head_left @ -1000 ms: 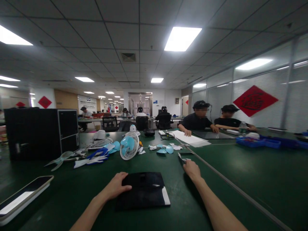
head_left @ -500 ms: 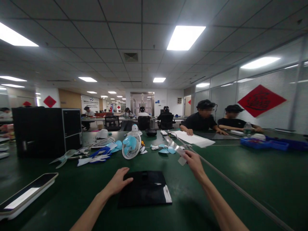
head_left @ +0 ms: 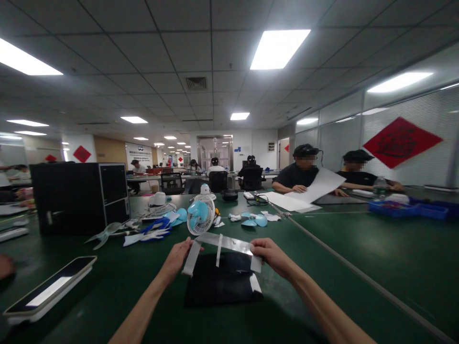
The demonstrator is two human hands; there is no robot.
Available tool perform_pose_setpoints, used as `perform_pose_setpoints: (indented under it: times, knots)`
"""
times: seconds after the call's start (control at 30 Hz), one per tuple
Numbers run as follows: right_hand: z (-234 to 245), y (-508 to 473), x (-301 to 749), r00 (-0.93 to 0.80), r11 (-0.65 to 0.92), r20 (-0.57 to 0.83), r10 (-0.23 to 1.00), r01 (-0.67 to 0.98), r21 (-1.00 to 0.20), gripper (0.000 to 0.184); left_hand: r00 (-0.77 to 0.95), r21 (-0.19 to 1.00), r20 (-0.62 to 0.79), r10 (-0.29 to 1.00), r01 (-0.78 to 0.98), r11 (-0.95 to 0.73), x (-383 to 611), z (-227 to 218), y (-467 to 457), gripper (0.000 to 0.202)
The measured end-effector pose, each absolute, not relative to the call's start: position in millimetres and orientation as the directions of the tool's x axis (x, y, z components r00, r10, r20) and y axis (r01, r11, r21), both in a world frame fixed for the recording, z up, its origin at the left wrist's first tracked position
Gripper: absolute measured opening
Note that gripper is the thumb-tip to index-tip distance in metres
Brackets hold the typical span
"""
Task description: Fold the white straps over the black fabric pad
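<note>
Between my two hands is a shiny, silvery strip (head_left: 233,243) with flaps hanging at both ends and a narrow pale piece near its middle. My left hand (head_left: 179,255) pinches its left end. At the right end, the fingers of my right hand (head_left: 269,254) are closed on it. The strip is held above a flat black panel (head_left: 222,286) lying on the green table. White glare shows near the panel's right edge. I cannot tell whether the strip touches the panel.
A small fan (head_left: 201,216), light-blue blades (head_left: 254,220) and gloves (head_left: 152,231) lie ahead. A black computer case (head_left: 68,198) and phone (head_left: 53,286) are on the left. A co-worker (head_left: 297,174) handles white sheets (head_left: 315,186). Blue trays (head_left: 405,209) stand right.
My right hand has brought the strip left and down over the black panel. My left hand has left the panel's edge and taken the strip's other end. A co-worker has lifted a white sheet.
</note>
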State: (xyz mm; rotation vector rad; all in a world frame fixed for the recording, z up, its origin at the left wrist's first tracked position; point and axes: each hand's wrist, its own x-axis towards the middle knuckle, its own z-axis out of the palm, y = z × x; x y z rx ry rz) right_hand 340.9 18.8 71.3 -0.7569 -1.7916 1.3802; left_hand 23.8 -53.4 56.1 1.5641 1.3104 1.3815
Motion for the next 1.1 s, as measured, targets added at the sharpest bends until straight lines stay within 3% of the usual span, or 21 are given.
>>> perform_pose_setpoints:
  times: [0.33, 0.6, 0.8, 0.97, 1.1]
  knots:
    - [73.0, 10.5, 337.6, -0.57, 0.253, 0.142, 0.809, 0.119, -0.96, 0.022, -0.087, 0.875, 0.334, 0.939, 0.4, -0.274, 32.5, 64.5, -62.6, 0.054]
    - [70.1, 12.2, 336.3, -0.536, 0.237, 0.12, 0.836, 0.155, -0.959, 0.026, -0.019, 0.918, 0.273, 0.962, 0.305, -0.254, 33.9, 69.8, -66.8, 0.041]
    - [76.6, 5.6, 340.2, -0.576, 0.195, 0.029, 0.817, 0.229, -0.954, 0.018, 0.113, 0.952, 0.104, 0.988, 0.275, -0.132, 25.3, 66.1, -72.0, 0.04]
    - [78.6, 0.8, 346.1, -0.676, 0.191, -0.135, 0.725, 0.385, -0.903, 0.012, 0.268, 0.906, -0.134, 0.954, 0.424, 0.008, 22.5, 61.4, -77.9, 0.04]
    - [72.2, 5.9, 347.0, -0.67, 0.219, -0.163, 0.724, 0.448, -0.867, 0.008, 0.281, 0.854, -0.203, 0.938, 0.519, 0.03, 22.4, 51.0, -71.7, 0.036]
